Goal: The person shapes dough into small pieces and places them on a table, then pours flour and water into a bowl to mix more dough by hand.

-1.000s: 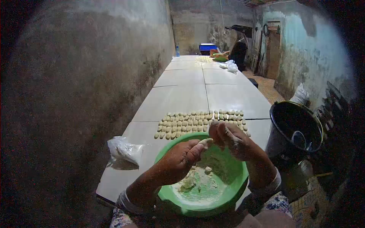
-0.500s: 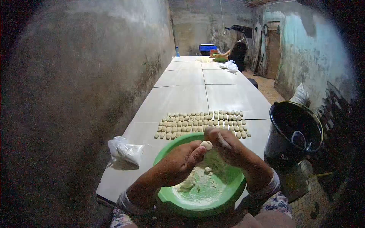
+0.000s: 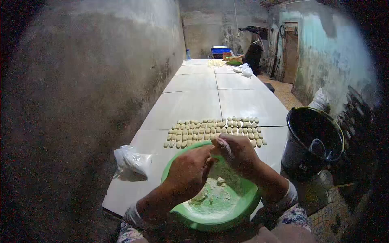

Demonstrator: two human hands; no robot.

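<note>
Over green basin (image 3: 243, 202) — dough (image 3: 208, 194) inside; hands (image 3: 214, 160) meet.

The bowl (image 3: 243, 202) sat at the table's (image 3: 194, 101) near edge, dough (image 3: 208, 196) in it. Pieces (image 3: 214, 131) lay behind it, a bag (image 3: 131, 160) to its left, a bucket (image 3: 314, 141) right of the table.

My left hand (image 3: 189, 169) and right hand (image 3: 239, 153) meet fingertip to fingertip in front of me, fingers curled inward, wrists apart.
</note>
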